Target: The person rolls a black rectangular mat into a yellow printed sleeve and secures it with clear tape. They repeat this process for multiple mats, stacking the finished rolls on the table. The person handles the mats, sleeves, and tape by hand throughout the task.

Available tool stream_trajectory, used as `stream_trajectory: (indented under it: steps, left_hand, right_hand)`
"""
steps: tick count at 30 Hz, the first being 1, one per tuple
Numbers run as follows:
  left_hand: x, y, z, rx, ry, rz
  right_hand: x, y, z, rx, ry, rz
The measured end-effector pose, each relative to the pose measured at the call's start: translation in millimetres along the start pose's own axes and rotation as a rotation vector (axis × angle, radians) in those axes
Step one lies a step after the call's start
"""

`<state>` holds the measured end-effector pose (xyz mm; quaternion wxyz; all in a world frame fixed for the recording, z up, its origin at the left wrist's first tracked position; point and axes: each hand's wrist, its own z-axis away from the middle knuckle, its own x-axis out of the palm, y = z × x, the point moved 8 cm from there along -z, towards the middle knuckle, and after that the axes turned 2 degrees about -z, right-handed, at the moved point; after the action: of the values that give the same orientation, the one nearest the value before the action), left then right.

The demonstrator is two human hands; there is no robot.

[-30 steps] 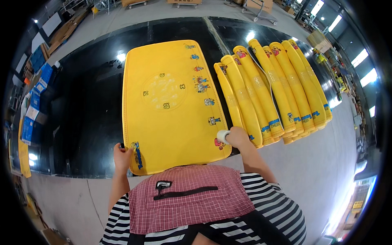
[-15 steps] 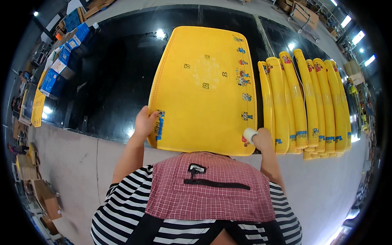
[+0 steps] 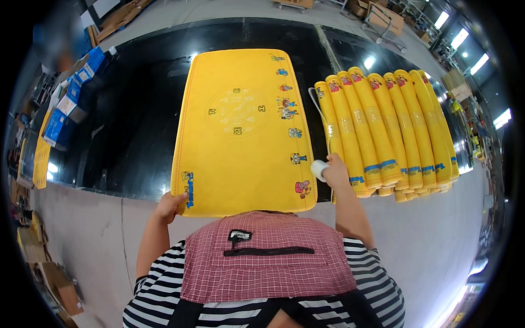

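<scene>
A yellow mat (image 3: 240, 158) with cartoon figures along its right side lies spread out on the black table. My left hand (image 3: 171, 207) pinches the mat's near left corner, thumb on top. In my right hand (image 3: 336, 173) is a roll of tape (image 3: 320, 170), held just beyond the mat's right edge, beside the nearest rolled mat. Several rolled yellow mats (image 3: 372, 136) lie side by side in a stacked row to the right, some with shiny clear tape around them.
The black table (image 3: 131, 126) stretches away to the left and far side. Blue-and-white boxes (image 3: 70, 98) stand along its left end, near a yellow sheet (image 3: 41, 158). A trolley with a carton (image 3: 385, 22) stands on the floor beyond the far right side.
My right hand and the tape roll have moved off the mat's near right corner, toward the rolled mats. My left hand has slid nearer, to the mat's corner. The whole view has shifted.
</scene>
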<state>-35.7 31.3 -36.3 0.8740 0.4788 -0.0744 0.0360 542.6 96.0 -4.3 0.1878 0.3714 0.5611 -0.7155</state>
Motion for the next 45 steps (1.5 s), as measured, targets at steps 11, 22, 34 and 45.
stream_trajectory:
  steps: [11, 22, 34, 45]
  left_hand:
    - [39, 176, -12, 0.349, -0.111, 0.516]
    - [73, 186, -10, 0.354, -0.133, 0.533]
    - [111, 377, -27, 0.643, -0.036, 0.442]
    - [100, 585, 175, 1.632, -0.684, 0.500]
  right_hand:
    - [26, -8, -21, -0.028, -0.265, 0.391]
    - [88, 24, 126, 0.229, -0.330, -0.179]
    - [-46, -153, 11, 0.032, -0.278, -1.399]
    - [-336, -388, 88, -1.132, 0.411, -1.387]
